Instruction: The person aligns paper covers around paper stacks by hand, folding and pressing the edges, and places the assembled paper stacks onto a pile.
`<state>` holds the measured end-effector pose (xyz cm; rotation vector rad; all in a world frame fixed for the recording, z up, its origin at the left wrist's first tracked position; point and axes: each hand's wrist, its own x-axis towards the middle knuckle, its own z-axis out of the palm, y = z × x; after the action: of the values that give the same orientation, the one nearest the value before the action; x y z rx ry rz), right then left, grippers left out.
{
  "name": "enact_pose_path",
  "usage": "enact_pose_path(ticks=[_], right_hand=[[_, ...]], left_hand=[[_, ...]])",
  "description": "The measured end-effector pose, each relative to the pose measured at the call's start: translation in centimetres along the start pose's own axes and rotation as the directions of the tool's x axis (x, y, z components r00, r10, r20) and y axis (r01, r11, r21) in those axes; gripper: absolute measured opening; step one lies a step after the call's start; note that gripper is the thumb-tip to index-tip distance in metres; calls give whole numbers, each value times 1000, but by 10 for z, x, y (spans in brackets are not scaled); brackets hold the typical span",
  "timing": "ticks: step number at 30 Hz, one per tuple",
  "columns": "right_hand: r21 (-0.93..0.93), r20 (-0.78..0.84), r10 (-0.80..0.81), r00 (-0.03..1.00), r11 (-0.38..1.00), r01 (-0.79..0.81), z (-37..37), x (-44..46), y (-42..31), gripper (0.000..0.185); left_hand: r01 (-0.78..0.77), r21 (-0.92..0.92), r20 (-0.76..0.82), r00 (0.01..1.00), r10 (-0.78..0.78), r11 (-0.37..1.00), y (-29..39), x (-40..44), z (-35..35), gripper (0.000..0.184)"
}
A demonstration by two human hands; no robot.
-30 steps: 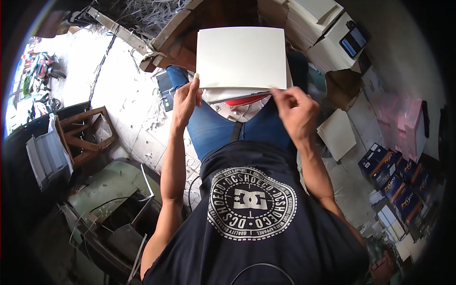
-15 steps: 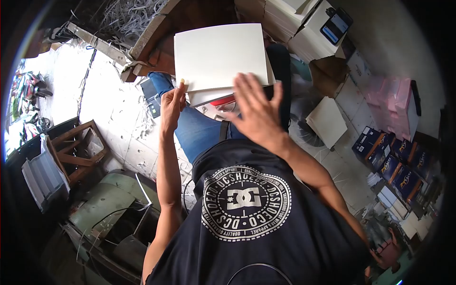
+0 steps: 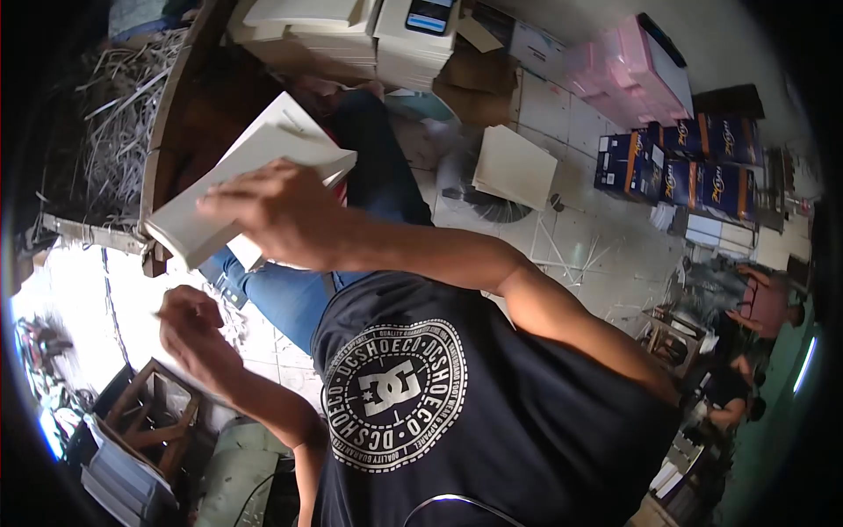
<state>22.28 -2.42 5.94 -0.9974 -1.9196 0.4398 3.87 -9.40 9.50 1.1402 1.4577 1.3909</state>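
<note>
A stack of cream paper sheets (image 3: 290,132) lies tilted over my lap, its top sheets bowed. My right hand (image 3: 277,215) reaches across it, fingers curled over the near side of the upper sheets; its thumb is hidden. Apart from the paper, to the lower left, my left hand (image 3: 198,334) hangs in the air with loosely bent fingers, slightly blurred, and nothing shows in it. Below the stack are my jeans (image 3: 277,299).
Piled cream paper blocks (image 3: 325,48) stand at the top, a phone (image 3: 430,13) on them. Shredded paper (image 3: 132,114) fills a wooden bin at left. More sheets (image 3: 514,167) lie on the floor. Blue boxes (image 3: 628,162) and a pink-wrapped stack (image 3: 628,75) stand right; co-workers (image 3: 764,303) sit beyond.
My left hand has let go of the paper edge and moved down-left. My right hand has come onto the sheets and moved left. The stack has turned, and the view has swung round.
</note>
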Motion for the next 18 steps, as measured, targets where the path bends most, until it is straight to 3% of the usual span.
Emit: enact_pose_path(ticks=[1, 2, 3, 4, 6, 8, 9, 10, 11, 12, 14, 15, 16, 18], right_hand=[[159, 16, 116, 993, 980, -117, -36, 0, 0, 46], [285, -89, 98, 991, 956, -69, -68, -2, 4, 41], [237, -86, 144, 986, 964, -120, -104, -16, 12, 44], [344, -106, 335, 936, 896, -282, -131, -30, 18, 36], [601, -134, 677, 724, 636, -484, -183, -58, 30, 30], [632, -240, 808, 538, 551, -546, -223, -100, 56, 34], [602, -293, 828, 478, 548, -581, -242, -123, 69, 35], [450, -449, 759, 471, 648, -615, -254, -146, 82, 33], [146, -591, 660, 464, 653, -743, -266, -167, 92, 30], [-106, -685, 555, 471, 564, -819, -274, -183, 98, 26], [-288, -785, 309, 537, 586, -758, -273, -218, 116, 33], [-550, -733, 76, 676, 518, -655, -274, -238, 134, 31], [-647, -642, -18, 766, 548, -530, -270, -256, 149, 41], [-677, -555, 156, 817, 486, -553, -247, -302, 176, 55]], left_hand=[[-29, -53, 29, 999, 31, 998, 7, 1, 4, 53], [-55, -105, 51, 997, 61, 993, 9, 0, 8, 54], [-69, -63, 27, 997, 70, 996, 0, 3, 9, 52], [-48, -15, 88, 995, 49, 999, -17, 10, 2, 44], [-75, 149, 152, 987, 52, 986, -41, 23, 18, 29], [-317, 528, 223, 947, 231, 788, -58, 27, 43, 26], [-368, 562, 274, 928, 254, 740, -60, 26, 55, 30], [-375, 645, 299, 926, 232, 666, -68, 24, 61, 32], [-400, 673, 344, 914, 216, 623, -76, 23, 64, 33], [-426, 698, 387, 901, 196, 576, -84, 22, 64, 33], [-417, 718, 412, 900, 143, 558, -94, 17, 64, 34], [-429, 731, 412, 897, 157, 530, -95, 15, 66, 34], [-440, 744, 412, 895, 173, 504, -96, 14, 69, 34], [-418, 706, 411, 899, 150, 571, -98, 14, 66, 36]])
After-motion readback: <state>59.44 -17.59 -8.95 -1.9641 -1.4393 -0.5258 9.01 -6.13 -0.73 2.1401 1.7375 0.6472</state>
